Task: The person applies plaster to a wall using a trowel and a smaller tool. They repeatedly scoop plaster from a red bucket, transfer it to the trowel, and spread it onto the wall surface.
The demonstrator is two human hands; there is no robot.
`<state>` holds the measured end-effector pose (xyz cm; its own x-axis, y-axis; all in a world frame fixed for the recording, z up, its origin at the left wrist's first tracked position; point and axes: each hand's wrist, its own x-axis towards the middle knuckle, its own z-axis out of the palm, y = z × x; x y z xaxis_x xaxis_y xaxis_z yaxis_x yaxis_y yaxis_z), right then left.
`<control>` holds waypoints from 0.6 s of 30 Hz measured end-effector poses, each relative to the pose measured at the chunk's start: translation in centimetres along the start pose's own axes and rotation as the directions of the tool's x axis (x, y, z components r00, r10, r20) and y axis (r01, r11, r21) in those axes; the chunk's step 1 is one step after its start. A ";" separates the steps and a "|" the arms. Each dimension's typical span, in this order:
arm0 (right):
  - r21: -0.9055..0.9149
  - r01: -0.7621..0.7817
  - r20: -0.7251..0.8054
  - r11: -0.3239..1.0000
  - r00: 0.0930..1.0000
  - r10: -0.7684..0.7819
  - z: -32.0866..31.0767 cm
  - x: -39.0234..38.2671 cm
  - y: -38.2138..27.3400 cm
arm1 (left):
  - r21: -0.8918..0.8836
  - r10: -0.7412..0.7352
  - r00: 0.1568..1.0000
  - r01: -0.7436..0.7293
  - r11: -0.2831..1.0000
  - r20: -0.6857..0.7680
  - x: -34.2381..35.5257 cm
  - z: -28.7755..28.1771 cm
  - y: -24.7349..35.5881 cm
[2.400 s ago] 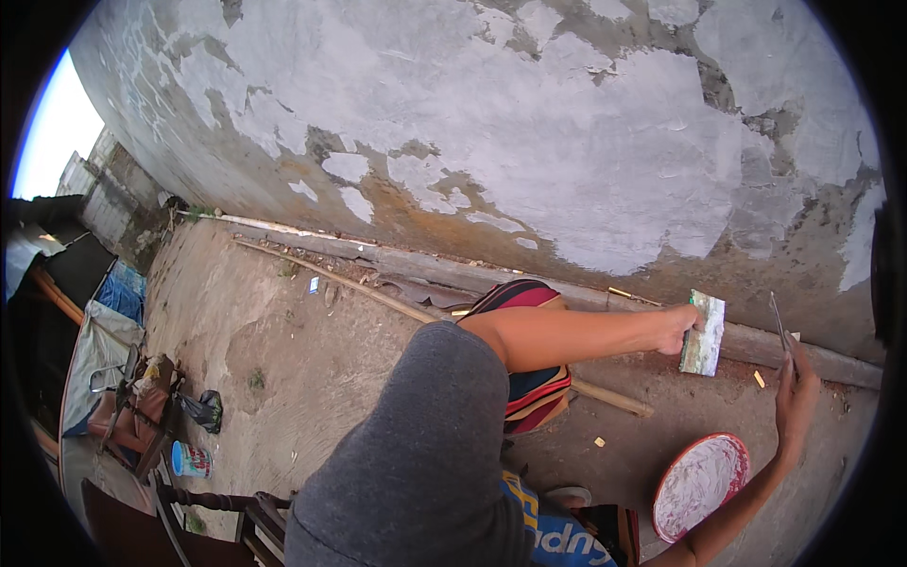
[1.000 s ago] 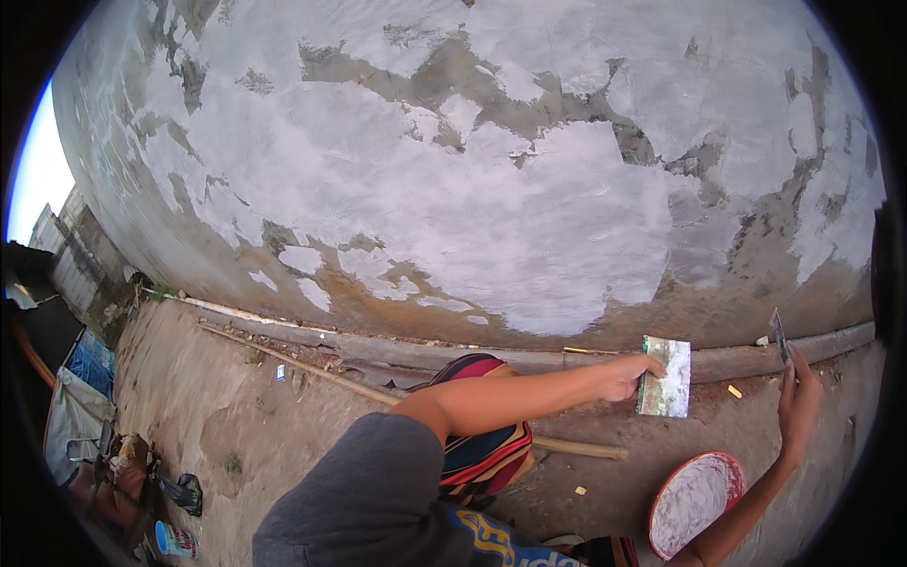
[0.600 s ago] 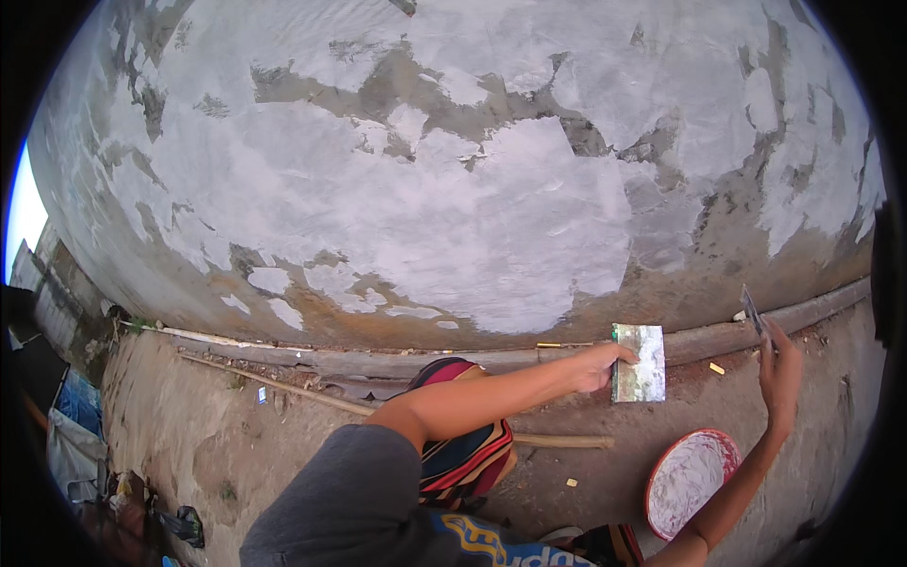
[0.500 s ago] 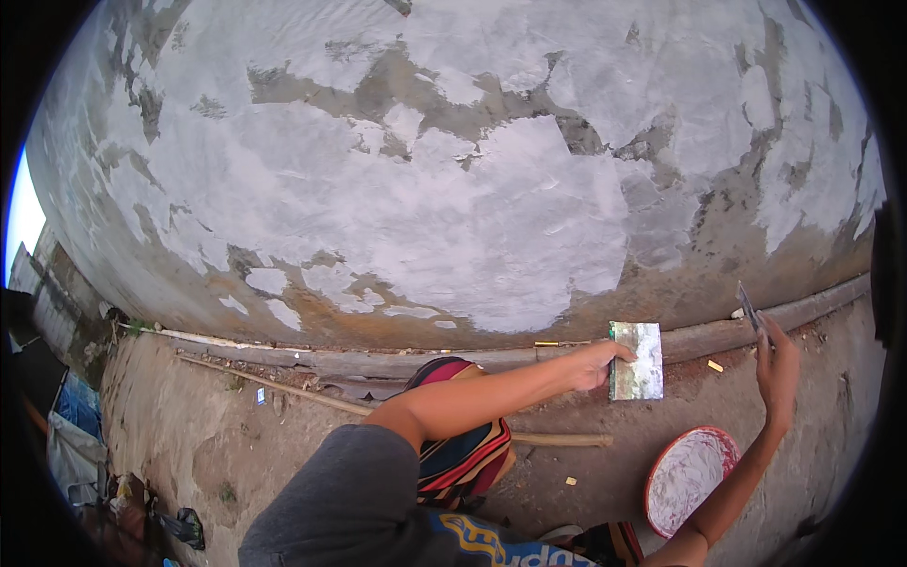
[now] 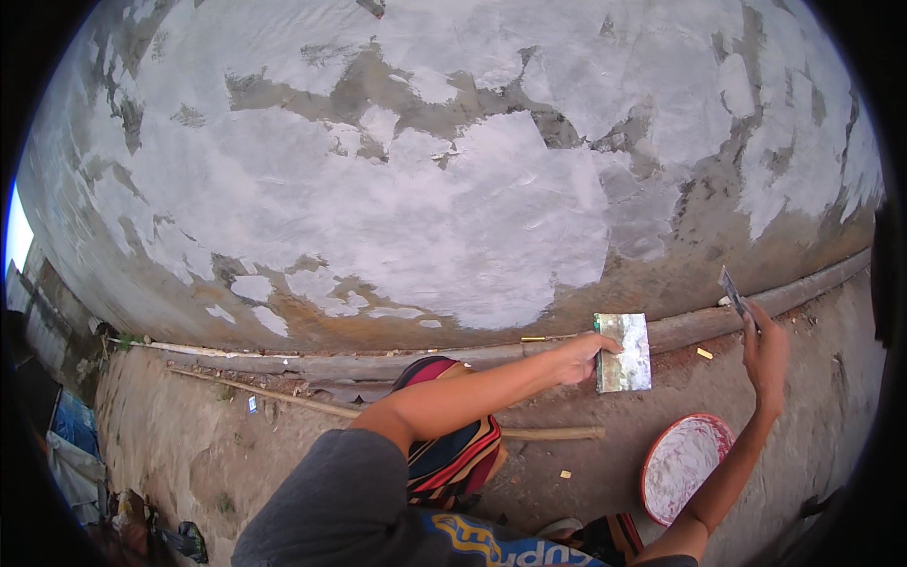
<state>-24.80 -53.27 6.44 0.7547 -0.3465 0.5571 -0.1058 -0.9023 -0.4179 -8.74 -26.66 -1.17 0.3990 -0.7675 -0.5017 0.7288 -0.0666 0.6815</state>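
Observation:
My left hand [image 5: 578, 359] grips a flat rectangular board [image 5: 635, 353] by its left edge, thumb on top. The board's face is smeared with whitish paste, and a little green shows along its edge. Farther right, my right hand [image 5: 767, 364] is closed around a putty knife [image 5: 730, 289], its thin grey blade pointing up toward the wall. The two tools are apart, and neither appears to touch the wall. In front of me the wall [image 5: 397, 217] bears patches of whitish putty over bare grey-brown areas.
A red-rimmed basin [image 5: 649, 478] of white putty sits on the ground beside my right forearm. A long beam [image 5: 690, 331] lies along the wall's foot. Behind my left arm runs a bamboo pole [image 5: 557, 434]. Dark bags and cloths [image 5: 184, 541] lie at the lower left.
The view has shifted slightly, so the scene sits a bit farther left and higher. Both hands keep their grips; the putty knife is tilted about the same.

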 end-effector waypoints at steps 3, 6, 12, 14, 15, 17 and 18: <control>-0.030 0.004 -0.020 1.000 1.000 -0.004 -0.2 -0.1 -0.5 | 0.005 0.007 1.000 -0.007 1.000 0.021 -0.8 0.8 0.5; -0.001 -0.091 0.031 0.996 0.995 0.091 -1.2 0.3 -1.3 | 0.044 0.015 1.000 -0.016 0.999 0.015 -0.9 0.8 0.7; -0.044 -0.133 0.053 0.990 0.989 0.135 -1.8 0.6 -1.6 | 0.024 -0.040 0.999 0.040 0.999 -0.016 -0.6 0.4 0.4; -0.037 -0.156 0.063 0.987 0.985 0.158 -2.0 0.5 -1.9 | 0.030 -0.040 0.998 0.041 0.999 -0.049 -0.7 0.3 0.2; -0.029 -0.162 0.076 0.986 0.984 0.163 -2.2 0.4 -1.8 | 0.025 -0.037 0.997 0.039 0.999 -0.073 -0.5 0.5 0.2; -0.031 -0.154 0.055 0.988 0.986 0.156 -2.1 -0.1 -1.3 | 0.033 -0.045 0.997 0.047 0.998 -0.060 -0.5 0.7 0.3; -0.032 -0.147 0.047 0.989 0.988 0.148 -2.2 -0.2 -1.1 | 0.033 -0.048 0.997 0.049 0.998 -0.054 -0.6 0.9 0.2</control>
<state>-26.22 -52.73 8.38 0.7604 -0.4641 0.4543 -0.2366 -0.8494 -0.4718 -9.33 -26.83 -0.26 0.3934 -0.7279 -0.5616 0.7289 -0.1254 0.6731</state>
